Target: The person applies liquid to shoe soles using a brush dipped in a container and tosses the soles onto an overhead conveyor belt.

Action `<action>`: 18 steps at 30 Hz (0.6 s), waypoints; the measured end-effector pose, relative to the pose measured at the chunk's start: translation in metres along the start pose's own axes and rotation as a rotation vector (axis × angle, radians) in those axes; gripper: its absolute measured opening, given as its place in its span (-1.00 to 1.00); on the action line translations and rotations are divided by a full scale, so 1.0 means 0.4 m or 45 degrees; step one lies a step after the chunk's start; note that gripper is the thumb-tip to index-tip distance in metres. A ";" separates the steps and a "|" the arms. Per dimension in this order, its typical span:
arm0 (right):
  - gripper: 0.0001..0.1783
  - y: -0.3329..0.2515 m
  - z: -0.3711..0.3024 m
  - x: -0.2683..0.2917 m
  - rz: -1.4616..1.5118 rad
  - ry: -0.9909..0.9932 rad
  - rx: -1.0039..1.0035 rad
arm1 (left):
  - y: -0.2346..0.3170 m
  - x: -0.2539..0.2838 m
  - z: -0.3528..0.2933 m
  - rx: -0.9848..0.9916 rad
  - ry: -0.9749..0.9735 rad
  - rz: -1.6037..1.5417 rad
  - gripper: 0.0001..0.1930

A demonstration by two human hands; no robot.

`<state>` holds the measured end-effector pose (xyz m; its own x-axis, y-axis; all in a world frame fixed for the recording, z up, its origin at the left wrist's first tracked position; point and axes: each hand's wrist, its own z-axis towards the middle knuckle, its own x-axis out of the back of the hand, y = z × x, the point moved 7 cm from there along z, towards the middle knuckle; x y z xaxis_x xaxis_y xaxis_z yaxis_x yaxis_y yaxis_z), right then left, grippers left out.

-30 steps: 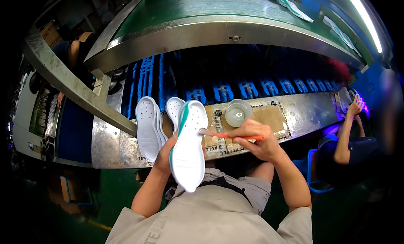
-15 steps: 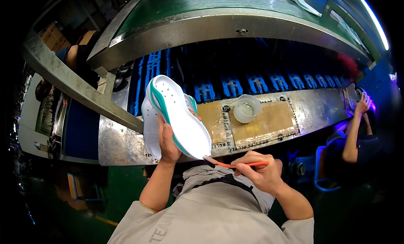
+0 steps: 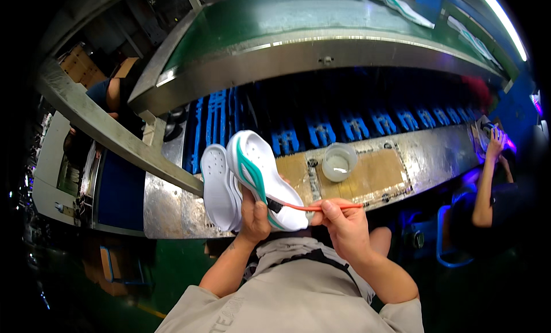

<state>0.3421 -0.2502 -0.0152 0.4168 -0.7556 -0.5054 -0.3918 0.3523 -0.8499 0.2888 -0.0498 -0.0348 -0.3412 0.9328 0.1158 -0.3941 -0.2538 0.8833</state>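
Metal bench point(image 3: 172, 205) below a green conveyor belt point(image 3: 298, 26); row of blue brackets point(image 3: 321, 133) in the dark gap between them. Taped brown cardboard point(image 3: 376, 172) on the bench top; translucent cup point(image 3: 337, 176) on it, pale contents.

Left hand point(image 3: 256, 218): partly closed, gripping a white shoe sole point(image 3: 278, 187) with green side band. Sole is tilted in front of the bench edge, holed end up and away from the body, lower end toward the right hand point(image 3: 345, 227). Right hand: fingers pinched on the orange handle of a brush point(image 3: 304, 208); dark bristles at the sole's side near its lower end, exact contact not resolvable.

Overlapping white soles point(image 3: 216, 187) just left of the held one. Further soles point(image 3: 409, 13) on the belt. At far right, a co-worker's hand point(image 3: 496, 143), near the bench end.
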 end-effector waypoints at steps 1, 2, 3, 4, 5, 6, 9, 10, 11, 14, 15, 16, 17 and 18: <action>-0.65 0.011 0.002 0.007 0.072 0.003 -0.038 | -0.005 0.009 -0.015 -0.033 0.007 0.006 -0.23; -0.67 0.027 0.007 0.035 0.059 0.048 -0.082 | -0.024 0.012 -0.021 0.072 -0.009 0.046 -0.25; -0.68 0.026 0.004 0.061 0.120 0.127 -0.026 | -0.044 0.012 -0.023 0.175 -0.024 0.084 -0.27; -0.69 0.028 -0.002 0.086 0.182 0.207 0.025 | -0.067 0.005 -0.025 0.265 -0.062 -0.057 -0.23; -0.70 0.018 -0.014 0.126 0.229 0.273 0.118 | -0.047 -0.012 0.001 0.338 -0.147 -0.267 -0.20; -0.72 0.007 -0.024 0.168 0.233 0.375 0.195 | -0.015 -0.031 0.041 0.365 -0.233 -0.485 -0.15; -0.74 -0.030 -0.062 0.237 0.287 0.432 0.350 | 0.119 -0.061 0.223 0.305 -0.481 -0.929 -0.11; -0.75 -0.034 -0.076 0.266 0.278 0.486 0.361 | 0.193 -0.075 0.322 0.160 -0.478 -0.991 -0.15; -0.75 -0.038 -0.080 0.271 0.275 0.507 0.358 | 0.214 -0.051 0.441 0.099 -0.524 -1.076 -0.20; -0.75 -0.035 -0.085 0.261 0.269 0.483 0.342 | 0.222 0.109 0.870 0.059 -0.259 -0.829 -0.30; -0.75 -0.038 -0.087 0.257 0.260 0.497 0.340 | 0.217 0.161 0.970 0.057 0.014 -0.771 -0.37; -0.75 -0.030 -0.091 0.256 0.262 0.484 0.319 | 0.181 0.232 1.064 0.047 0.265 -0.902 -0.43; -0.74 -0.029 -0.100 0.269 0.254 0.477 0.329 | 0.126 0.286 1.091 0.339 0.614 -0.784 -0.44; -0.72 -0.030 -0.105 0.281 0.245 0.466 0.340 | 0.110 0.335 1.099 0.357 0.736 -0.503 -0.47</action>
<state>0.3593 -0.3626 -0.0555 0.0229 -0.7904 -0.6122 -0.1893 0.5978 -0.7789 0.6009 0.1765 0.2192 -0.6436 0.6382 -0.4224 -0.3746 0.2187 0.9010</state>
